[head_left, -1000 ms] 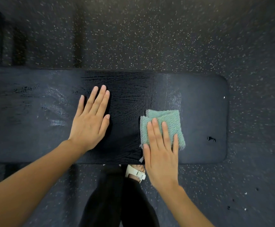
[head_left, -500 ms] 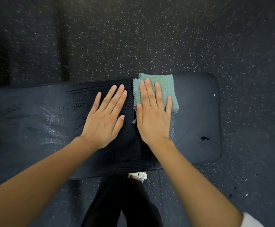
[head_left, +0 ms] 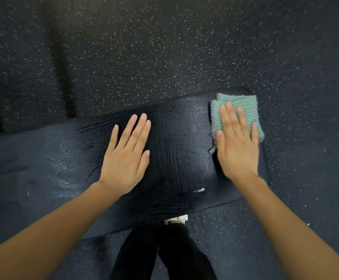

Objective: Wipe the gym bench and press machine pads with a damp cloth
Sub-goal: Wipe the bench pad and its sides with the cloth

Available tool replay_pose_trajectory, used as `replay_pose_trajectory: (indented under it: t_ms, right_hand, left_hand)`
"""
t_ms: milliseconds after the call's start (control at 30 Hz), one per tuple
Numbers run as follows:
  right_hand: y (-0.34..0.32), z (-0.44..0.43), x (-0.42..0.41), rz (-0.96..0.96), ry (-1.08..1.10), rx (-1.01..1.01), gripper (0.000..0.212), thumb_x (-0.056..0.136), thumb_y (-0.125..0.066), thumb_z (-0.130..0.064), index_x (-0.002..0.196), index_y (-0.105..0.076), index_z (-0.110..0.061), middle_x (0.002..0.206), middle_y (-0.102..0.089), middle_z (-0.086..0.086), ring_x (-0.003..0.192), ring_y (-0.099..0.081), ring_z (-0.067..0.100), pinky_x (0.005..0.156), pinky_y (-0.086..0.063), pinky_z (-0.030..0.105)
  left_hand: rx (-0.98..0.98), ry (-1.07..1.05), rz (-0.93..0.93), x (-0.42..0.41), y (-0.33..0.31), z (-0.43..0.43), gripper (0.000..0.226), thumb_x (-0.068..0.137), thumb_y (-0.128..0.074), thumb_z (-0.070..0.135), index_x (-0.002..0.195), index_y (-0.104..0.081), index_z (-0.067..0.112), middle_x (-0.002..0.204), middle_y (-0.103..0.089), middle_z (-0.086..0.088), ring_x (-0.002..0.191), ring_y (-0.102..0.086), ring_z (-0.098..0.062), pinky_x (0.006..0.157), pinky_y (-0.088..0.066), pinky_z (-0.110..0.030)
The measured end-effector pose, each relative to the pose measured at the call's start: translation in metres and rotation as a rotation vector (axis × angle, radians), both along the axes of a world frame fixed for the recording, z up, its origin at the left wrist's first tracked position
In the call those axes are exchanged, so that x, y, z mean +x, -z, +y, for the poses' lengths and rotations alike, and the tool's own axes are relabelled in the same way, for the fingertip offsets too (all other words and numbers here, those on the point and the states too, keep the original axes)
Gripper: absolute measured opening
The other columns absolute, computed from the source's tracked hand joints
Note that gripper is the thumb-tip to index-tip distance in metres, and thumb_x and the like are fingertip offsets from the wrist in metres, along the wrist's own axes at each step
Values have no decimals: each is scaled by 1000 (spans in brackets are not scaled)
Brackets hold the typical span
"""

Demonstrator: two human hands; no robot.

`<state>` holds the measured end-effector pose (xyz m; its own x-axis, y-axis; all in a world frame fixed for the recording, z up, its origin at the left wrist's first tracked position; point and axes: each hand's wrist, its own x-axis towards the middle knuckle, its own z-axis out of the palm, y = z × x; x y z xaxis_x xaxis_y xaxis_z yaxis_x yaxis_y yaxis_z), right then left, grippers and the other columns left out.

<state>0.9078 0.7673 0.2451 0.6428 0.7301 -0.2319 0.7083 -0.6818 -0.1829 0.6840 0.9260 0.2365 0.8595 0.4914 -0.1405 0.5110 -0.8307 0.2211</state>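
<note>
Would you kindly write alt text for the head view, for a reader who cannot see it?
Seen from above, a person's right hand presses a folded green cloth flat onto the far right corner of a black bench pad, while the left hand lies flat on the pad. Wet streaks shine on the pad; speckled dark floor surrounds it.

- Table (head_left: 180,150): bare wet strip btw left hand (head_left: 127,158) and right hand (head_left: 237,146), open front to back.
- Left of left hand: long bare run to frame edge.
- Cloth (head_left: 243,106): fills far right corner, at table's far and right edges, right hand flat on it.
- Floor (head_left: 164,47): open past far edge and right end.
- Near side, mid: legs (head_left: 164,253) and shoe (head_left: 176,218) close under table edge.
- Far left on floor: two dark bars (head_left: 67,83), blurred, kind n/k.
</note>
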Motion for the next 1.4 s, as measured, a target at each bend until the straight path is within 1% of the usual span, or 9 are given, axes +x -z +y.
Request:
replay_pose_trajectory:
  t_ms: [133, 267, 500, 600, 700, 933, 1100, 1233, 1400]
  right_hand:
    - [-1, 5, 0, 13, 180, 45, 57, 103, -14, -34, 159, -9, -26, 166, -5, -11, 153, 1, 15, 122, -1, 48]
    - [2, 30, -33, 27, 265, 67, 59, 103, -19, -34, 160, -7, -24, 166, -1, -9, 153, 6, 19, 120, 6, 50]
    - [-1, 53, -94, 65, -65, 88, 59, 101, -23, -33, 159, -18, -23, 166, -11, -9, 154, -4, 20, 121, -2, 52]
    - [0, 44, -79, 61, -202, 120, 56, 101, -32, -37, 156, -27, -26, 164, -21, -11, 152, -13, 16, 119, -13, 46]
    - [3, 37, -44, 37, -306, 115, 60, 101, -36, -46, 157, -24, -28, 164, -17, -12, 152, -13, 12, 117, -16, 42]
    - [5, 27, 21, 22, -267, 50, 61, 103, -20, -49, 159, -7, -28, 166, -4, -12, 153, 1, 10, 124, 2, 45]
    - [2, 12, 46, 5, -120, 27, 62, 102, -21, -46, 159, -9, -24, 167, -6, -8, 153, 1, 14, 124, 0, 48]
    - [1, 28, 16, 32, 17, 90, 67, 101, -27, -48, 160, -10, -21, 167, -3, -5, 154, 3, 19, 121, 7, 46]
    - [-1, 29, -30, 83, -199, 111, 66, 100, -29, -47, 159, -13, -22, 167, -6, -5, 154, 4, 18, 122, 7, 46]
  left_hand:
    - [10, 18, 4, 0, 2, 1, 61, 102, -24, 32, 158, -16, 9, 166, -11, -5, 154, -7, -23, 123, -4, -48]
    - [14, 16, 11, 0, 2, 0, 61, 102, -23, 31, 158, -16, 9, 167, -11, -4, 154, -6, -22, 123, -3, -48]
    - [20, 1, -4, 1, 2, -1, 61, 101, -24, 31, 158, -18, 9, 166, -13, -4, 154, -10, -22, 123, -7, -50]
    - [25, -9, -15, 1, 2, -2, 61, 101, -25, 31, 158, -19, 9, 166, -14, -4, 153, -12, -21, 123, -9, -50]
    - [38, -23, -15, 1, 2, -3, 61, 101, -25, 31, 157, -20, 10, 166, -15, -3, 153, -13, -21, 122, -11, -51]
    - [42, -61, 0, 4, 2, -8, 60, 100, -26, 29, 158, -19, 10, 166, -14, -3, 153, -10, -20, 123, -4, -46]
    - [35, -112, -6, 11, 2, -17, 61, 101, -25, 29, 157, -18, 8, 166, -13, -4, 154, -9, -20, 123, -2, -45]
    - [45, -77, -12, 20, 1, -28, 60, 101, -25, 28, 157, -21, 8, 165, -16, -5, 153, -12, -22, 123, -10, -49]
    - [37, -95, -9, 24, 1, -32, 60, 101, -25, 28, 157, -20, 8, 166, -14, -4, 153, -11, -20, 123, -10, -48]
